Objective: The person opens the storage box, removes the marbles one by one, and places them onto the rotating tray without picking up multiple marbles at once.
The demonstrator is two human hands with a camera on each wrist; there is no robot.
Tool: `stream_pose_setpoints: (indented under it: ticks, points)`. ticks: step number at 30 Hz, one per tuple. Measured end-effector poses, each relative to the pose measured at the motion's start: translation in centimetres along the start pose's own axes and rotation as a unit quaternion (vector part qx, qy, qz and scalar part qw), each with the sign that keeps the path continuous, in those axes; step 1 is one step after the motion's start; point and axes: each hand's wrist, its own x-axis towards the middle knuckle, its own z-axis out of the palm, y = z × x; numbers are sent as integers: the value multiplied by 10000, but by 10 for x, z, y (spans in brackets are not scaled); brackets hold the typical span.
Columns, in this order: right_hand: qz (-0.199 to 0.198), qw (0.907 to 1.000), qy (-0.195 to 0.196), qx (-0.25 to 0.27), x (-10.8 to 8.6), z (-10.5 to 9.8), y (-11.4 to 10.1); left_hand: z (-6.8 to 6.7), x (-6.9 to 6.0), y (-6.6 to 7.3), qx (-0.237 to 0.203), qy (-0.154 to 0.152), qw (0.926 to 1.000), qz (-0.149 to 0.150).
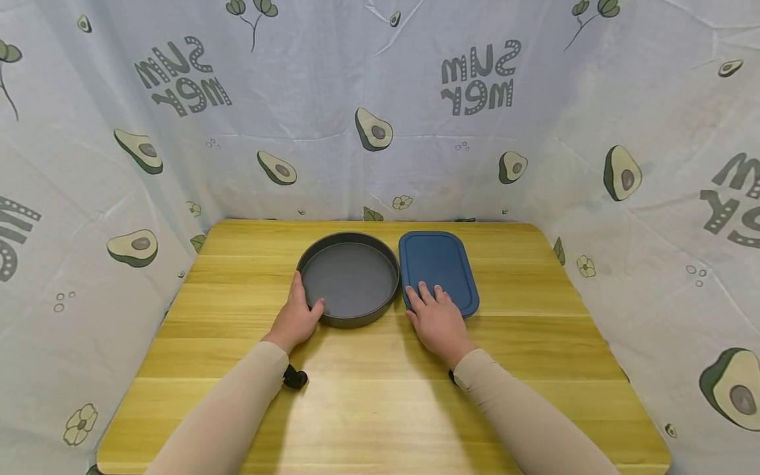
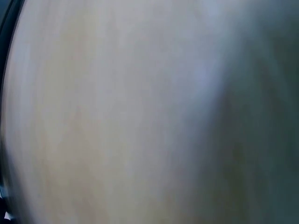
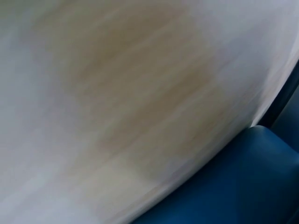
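Observation:
A round dark grey cake pan sits on the wooden table in the head view. My left hand holds its near left side, with the fingers along the outer wall and the thumb at the rim. Just right of the pan lies a blue rectangular lid or shallow box with rounded corners; its underside is hidden. Across its near left part rests my right hand, fingers spread and fairly straight on top. A blue surface fills the lower right corner of the right wrist view.
The light wooden table has rounded corners. A white curtain printed with avocados hangs behind it and along both sides. Blurred tabletop fills most of the left wrist view.

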Motion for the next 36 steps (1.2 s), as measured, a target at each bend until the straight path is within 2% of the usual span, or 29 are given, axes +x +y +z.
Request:
stream_pose_setpoints:
  ticks: [16,21,23,29,36]
  points:
    - [47,10000,-32,45,0,0,-2,2,2,-2,34,74,10000,-11]
    - [325,9962,315,739,2,-5,-4,2,2,-1,33,138,9999,49]
    - [338,9951,351,858,2,-9,-3,2,2,-1,29,132,9999,38]
    - [-97,9998,-62,131,1,-8,1,2,1,-2,38,132,9999,-4]
    - [-138,9999,89,43,1,-7,-2,2,2,-3,-10,153,9999,44]
